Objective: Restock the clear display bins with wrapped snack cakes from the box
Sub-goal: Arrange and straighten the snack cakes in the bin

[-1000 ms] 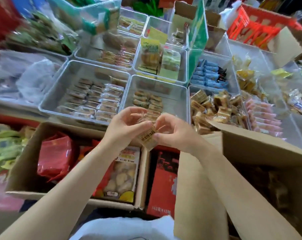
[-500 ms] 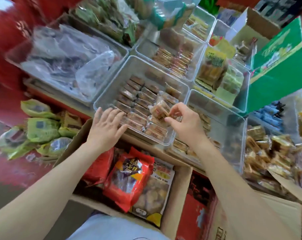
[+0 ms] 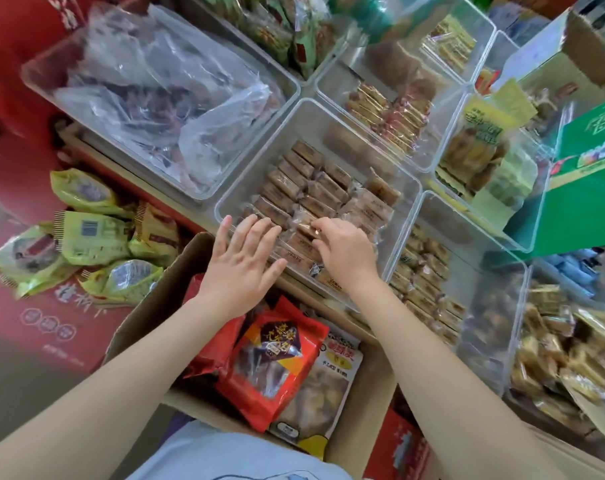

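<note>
Bins, clear plastic, packed edge to edge on the display shelf; the one that matters is the middle clear bin (image 3: 245,188), directly ahead of both hands. Rows of wrapped snack cakes (image 3: 294,188) lie flat in it, filling the near-left part, with bare floor showing at the far corner. Each cake is a short brown bar, and the rows share one heading: long axes run from near-left to far-right across the view, roughly parallel to the bin's longer wall.

Cardboard box (image 3: 145,306) sits below, just under the bin's near rim, holding a red snack bag (image 3: 277,362) and other packets. Green packets (image 3: 89,233) lie loose to the left, well apart from the work.

Left hand (image 3: 240,263) is flat, fingers straight and spread, released, hovering at or resting on the near rim and the closest row; contact cannot be told for sure. Right hand (image 3: 342,252) is the nearer one to the job: fingers curled, tips pinching one wrapped cake (image 3: 303,223) at its near-right end, over the front rows. That cake lies just beyond the fingertips, toward far-left, seemingly skewed a little against its neighbours.

Judgement: next move is seating this cake, turned to match the row heading, left palm steadying the stack.
</note>
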Available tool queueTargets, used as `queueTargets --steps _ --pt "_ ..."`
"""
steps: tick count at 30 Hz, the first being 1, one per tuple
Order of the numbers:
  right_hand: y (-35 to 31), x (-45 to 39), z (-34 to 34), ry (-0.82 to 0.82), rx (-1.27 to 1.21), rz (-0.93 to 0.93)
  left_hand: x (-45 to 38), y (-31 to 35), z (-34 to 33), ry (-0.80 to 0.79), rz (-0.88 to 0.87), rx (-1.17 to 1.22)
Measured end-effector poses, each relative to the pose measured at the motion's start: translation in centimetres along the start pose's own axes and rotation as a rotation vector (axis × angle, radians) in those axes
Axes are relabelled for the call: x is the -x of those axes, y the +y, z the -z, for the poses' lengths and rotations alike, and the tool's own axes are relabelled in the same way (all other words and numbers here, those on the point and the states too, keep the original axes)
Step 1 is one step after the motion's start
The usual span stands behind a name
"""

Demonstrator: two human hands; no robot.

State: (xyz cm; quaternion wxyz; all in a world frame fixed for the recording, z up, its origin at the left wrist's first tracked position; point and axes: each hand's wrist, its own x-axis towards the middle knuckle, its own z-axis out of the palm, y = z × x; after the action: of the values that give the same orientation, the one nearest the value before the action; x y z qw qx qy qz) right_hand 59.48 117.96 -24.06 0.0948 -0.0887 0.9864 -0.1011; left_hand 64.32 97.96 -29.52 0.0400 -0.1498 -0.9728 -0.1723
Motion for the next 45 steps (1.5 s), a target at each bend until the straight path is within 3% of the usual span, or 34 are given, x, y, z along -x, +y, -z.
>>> queueTargets --steps 7,11,16,20,25,30,32,36,45 --pt "-0.7 1.6 0.2 -0.093 0.284 0.066 -0.1 -0.2 0.1 -0.061 -0.006 -0.025" --pt "-0.5 3.8 1.7 -0.266 0.18 -0.028 -0.2 0.0 1.0 -0.171 0.037 -0.013" --pt "1.5 12.5 7.2 0.05 -0.222 -0.06 -0.4 2.5 2.8 -0.207 0.142 0.098" --pt "5.6 23.5 11.8 0.321 -0.301 -0.204 2.2 11.6 4.0 -0.184 0.085 0.436" --pt "10.9 37.3 15.1 0.503 -0.222 -0.441 8.4 26.7 4.3 -0.588 -0.173 0.718" --pt "15.7 47.1 14.8 0.52 -0.243 -0.601 14.0 38.0 4.4 -0.874 -0.205 0.911" --pt "17.9 49.5 13.7 0.452 -0.246 -0.64 15.1 41.0 4.3 -0.902 -0.177 0.941" --pt "21.4 51.3 11.7 0.141 -0.269 -0.638 16.4 44.8 3.1 -0.882 -0.127 0.963" --pt "26.8 47.1 2.6 -0.543 -0.212 -0.551 18.3 45.2 1.7 -0.709 -0.018 0.988"
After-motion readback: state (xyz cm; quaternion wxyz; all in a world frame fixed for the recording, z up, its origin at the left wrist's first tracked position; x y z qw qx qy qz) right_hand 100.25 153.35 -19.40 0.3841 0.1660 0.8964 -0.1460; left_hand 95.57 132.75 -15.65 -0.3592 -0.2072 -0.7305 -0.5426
